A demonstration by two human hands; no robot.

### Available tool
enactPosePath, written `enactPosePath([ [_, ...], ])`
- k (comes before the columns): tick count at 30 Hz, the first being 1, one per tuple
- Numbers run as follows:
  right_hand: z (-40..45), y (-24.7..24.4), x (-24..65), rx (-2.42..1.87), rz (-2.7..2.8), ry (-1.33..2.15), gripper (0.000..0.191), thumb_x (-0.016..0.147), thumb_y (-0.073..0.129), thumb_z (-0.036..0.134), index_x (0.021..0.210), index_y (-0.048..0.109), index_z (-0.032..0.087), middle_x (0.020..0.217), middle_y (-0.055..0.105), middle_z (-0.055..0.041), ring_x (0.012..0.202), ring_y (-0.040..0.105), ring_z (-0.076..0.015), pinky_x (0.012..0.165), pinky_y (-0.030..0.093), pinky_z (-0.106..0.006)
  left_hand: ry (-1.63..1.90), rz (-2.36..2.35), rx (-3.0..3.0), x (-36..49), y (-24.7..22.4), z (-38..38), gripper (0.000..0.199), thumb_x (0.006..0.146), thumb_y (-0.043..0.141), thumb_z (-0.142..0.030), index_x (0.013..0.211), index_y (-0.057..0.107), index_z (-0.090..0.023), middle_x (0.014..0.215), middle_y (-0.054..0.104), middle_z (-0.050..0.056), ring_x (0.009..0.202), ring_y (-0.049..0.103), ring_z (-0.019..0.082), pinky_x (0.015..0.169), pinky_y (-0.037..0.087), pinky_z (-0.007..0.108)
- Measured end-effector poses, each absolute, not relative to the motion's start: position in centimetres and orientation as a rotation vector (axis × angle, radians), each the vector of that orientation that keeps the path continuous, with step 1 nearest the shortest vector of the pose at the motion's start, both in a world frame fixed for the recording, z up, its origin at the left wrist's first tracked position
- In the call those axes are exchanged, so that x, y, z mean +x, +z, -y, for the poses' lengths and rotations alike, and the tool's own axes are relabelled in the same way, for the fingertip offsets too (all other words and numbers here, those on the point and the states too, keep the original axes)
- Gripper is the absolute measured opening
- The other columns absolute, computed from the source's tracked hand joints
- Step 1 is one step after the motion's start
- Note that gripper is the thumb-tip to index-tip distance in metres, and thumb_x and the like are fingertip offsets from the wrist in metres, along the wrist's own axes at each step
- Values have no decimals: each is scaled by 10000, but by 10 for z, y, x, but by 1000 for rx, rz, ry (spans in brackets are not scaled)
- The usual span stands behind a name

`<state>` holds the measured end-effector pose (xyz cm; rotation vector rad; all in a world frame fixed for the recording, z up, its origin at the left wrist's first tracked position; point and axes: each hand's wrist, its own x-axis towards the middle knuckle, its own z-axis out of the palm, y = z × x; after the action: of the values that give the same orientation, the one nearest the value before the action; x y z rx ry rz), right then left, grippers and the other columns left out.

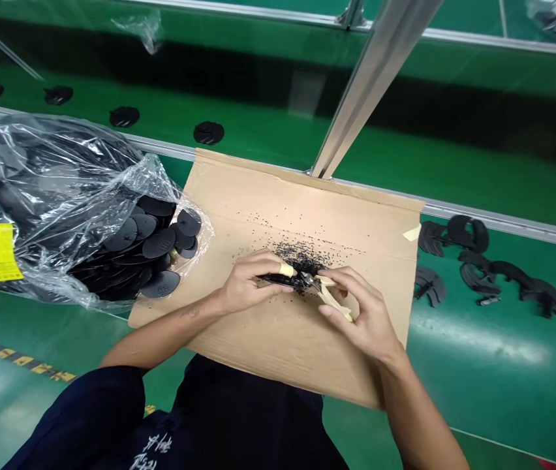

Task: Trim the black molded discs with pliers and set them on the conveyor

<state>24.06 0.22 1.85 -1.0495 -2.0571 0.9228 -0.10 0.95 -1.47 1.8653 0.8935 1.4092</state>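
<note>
My left hand (251, 281) is closed on a flat black plastic part (275, 279), held level over the cardboard (239, 346). Yellowish tape wraps one of its fingertips. In my right hand (363, 310) is a pair of cutting pliers (333, 301) with cream-coloured handles, the fingers around them. The pliers' metal jaws meet the right edge of the black part; whether they are closed on it I cannot tell. Small black plastic clippings (307, 254) lie in a heap just beyond my hands and scatter outward over the cardboard.
At left, a clear plastic bag (47, 176) with a yellow label spills many rounded black parts (158, 243) onto the cardboard's edge. Curved black pieces (478, 274) lie on the green table at right. Several black parts (208, 133) sit beyond a metal rail; a metal post (376, 85) rises behind the cardboard.
</note>
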Motion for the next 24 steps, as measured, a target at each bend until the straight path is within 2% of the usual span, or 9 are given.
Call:
enactPosePath([
  [4, -3, 12, 239, -979, 2081, 782, 438, 887, 730, 313, 1305, 625, 233, 1097, 694, -110, 998, 671, -258, 830, 587, -423, 1393, -888, 1828, -2, -16, -10, 198, 844, 806, -282, 988, 762, -154, 882, 767, 84, 806, 704, 151, 716, 574, 270],
  [9, 0, 5, 244, -983, 2120, 682, 518, 860, 765, 298, 1354, 617, 245, 1077, 708, -105, 946, 693, -249, 807, 605, -410, 1339, -890, 1809, -2, -20, -9, 213, 841, 809, -312, 990, 767, -166, 861, 760, 75, 783, 694, 153, 701, 561, 284],
  [18, 2, 2, 248, -957, 2187, 533, 536, 883, 751, 248, 1394, 591, 227, 1073, 725, -120, 912, 710, -237, 762, 619, -377, 1320, -861, 1779, 0, -22, -8, 209, 840, 808, -347, 953, 778, -173, 814, 770, 69, 742, 680, 158, 690, 538, 311],
  [22, 5, 3, 247, -940, 2201, 467, 504, 875, 757, 214, 1359, 618, 209, 1046, 746, -117, 898, 719, -239, 771, 618, -374, 1319, -833, 1755, 1, -22, -8, 210, 843, 803, -364, 929, 782, -173, 807, 775, 68, 726, 680, 156, 683, 536, 312],
  [24, 7, 4, 245, -951, 2161, 556, 449, 888, 742, 222, 1325, 640, 217, 1041, 748, -107, 894, 721, -231, 764, 614, -362, 1318, -804, 1741, 1, -22, -9, 219, 849, 795, -374, 935, 782, -173, 805, 775, 70, 733, 678, 158, 691, 536, 318],
])
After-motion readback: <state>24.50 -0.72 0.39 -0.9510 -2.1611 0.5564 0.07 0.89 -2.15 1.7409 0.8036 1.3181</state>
